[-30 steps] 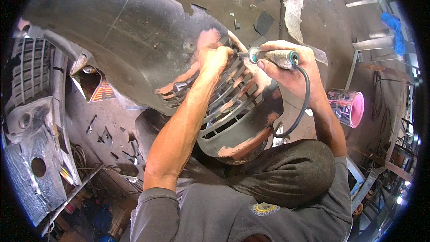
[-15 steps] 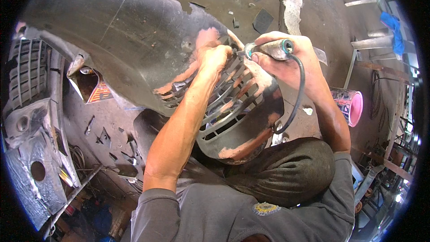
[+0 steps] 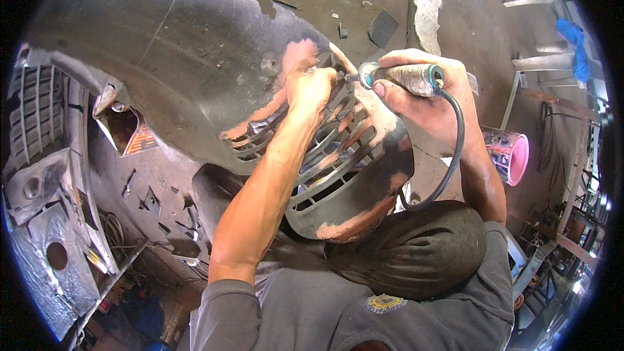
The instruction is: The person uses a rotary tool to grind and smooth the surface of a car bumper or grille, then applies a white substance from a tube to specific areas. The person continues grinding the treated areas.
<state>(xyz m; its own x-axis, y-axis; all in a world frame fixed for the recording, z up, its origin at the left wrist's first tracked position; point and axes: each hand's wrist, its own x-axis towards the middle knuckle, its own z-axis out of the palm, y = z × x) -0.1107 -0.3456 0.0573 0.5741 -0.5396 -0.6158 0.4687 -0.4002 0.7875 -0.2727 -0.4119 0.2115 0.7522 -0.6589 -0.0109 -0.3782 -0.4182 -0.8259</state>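
Observation:
A large black plastic car bumper (image 3: 214, 58), patched with pink filler, lies across my lap, its slatted grille end (image 3: 328, 185) nearest me. My left hand (image 3: 309, 89) is closed at the upper edge of the grille; whatever its fingers pinch is hidden. My right hand (image 3: 432, 94) grips a corded cylindrical tool (image 3: 406, 79) with a worn, wrapped body and teal rings. The tool's narrow tip points left, close to my left fingertips; contact cannot be made out. Its black cord (image 3: 458, 149) loops down past my right wrist toward my knee.
A pink-rimmed bucket (image 3: 517, 159) lies on its side beside my right forearm. Dark scraps (image 3: 382, 28) and a pale torn strip (image 3: 426, 10) are on the floor beyond. Other car panels (image 3: 49, 240) lean at the left; a metal rack (image 3: 539, 65) stands at the right.
My right hand and the tool have shifted slightly right, and the cord has swung right with them. My left hand keeps its place on the bumper.

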